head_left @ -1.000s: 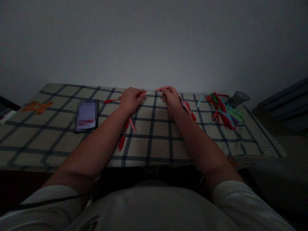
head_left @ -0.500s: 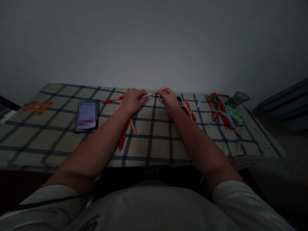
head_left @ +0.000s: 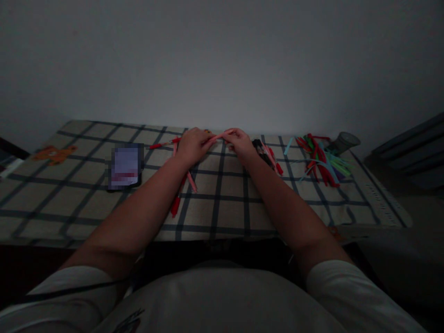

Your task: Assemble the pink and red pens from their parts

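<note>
Over the far middle of the table, a slim pink pen (head_left: 218, 137) spans the space between my two hands. My left hand (head_left: 194, 144) is closed with its fingertips pinching one end. The other end sits in the pinched fingers of my right hand (head_left: 240, 142). Under and beside my left hand lie a red-ended pen (head_left: 176, 203), pale pink pens (head_left: 191, 181) and another red pen (head_left: 157, 145), partly covered by the hand and forearm. Just right of my right hand is a cluster of black, pink and red pens (head_left: 268, 157).
A phone (head_left: 125, 166) with a blurred screen lies on the checked tablecloth (head_left: 222, 208) at left, near an orange bear-shaped print (head_left: 53, 155). Farther right are a heap of red and green strips (head_left: 322, 166), a light blue strip (head_left: 288, 146) and a dark cup (head_left: 344, 142). The wall stands behind.
The white section that showed between the two pink parts is gone from sight; pink now runs unbroken from hand to hand. My right hand has shifted slightly left.
</note>
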### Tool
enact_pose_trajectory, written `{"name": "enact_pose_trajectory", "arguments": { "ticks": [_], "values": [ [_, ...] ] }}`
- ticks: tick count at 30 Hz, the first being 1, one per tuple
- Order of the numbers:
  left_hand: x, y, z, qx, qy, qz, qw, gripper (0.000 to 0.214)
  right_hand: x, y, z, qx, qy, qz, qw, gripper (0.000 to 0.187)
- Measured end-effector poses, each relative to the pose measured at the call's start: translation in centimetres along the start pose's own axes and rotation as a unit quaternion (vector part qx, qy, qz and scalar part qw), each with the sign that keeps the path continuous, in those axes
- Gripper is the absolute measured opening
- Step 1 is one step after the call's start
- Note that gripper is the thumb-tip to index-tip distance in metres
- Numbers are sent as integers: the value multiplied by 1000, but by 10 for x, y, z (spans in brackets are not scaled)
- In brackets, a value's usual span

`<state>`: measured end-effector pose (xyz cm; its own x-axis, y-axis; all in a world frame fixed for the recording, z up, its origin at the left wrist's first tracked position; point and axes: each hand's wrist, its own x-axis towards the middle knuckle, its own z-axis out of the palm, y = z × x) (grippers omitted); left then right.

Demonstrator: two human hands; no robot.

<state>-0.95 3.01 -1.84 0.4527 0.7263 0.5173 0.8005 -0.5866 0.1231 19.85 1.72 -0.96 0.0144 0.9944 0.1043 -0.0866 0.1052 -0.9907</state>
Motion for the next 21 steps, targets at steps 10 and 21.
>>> {"name": "enact_pose_trajectory", "arguments": {
  "ticks": [10,21],
  "values": [
    [-1,-8,5,-32,33,35,998,42,-4,-4,-2,-27,-14,19,999,24],
    [-1,0,0,-47,15,28,998,28,1,6,-3,-96,-39,7,995,54]
  ]
}}
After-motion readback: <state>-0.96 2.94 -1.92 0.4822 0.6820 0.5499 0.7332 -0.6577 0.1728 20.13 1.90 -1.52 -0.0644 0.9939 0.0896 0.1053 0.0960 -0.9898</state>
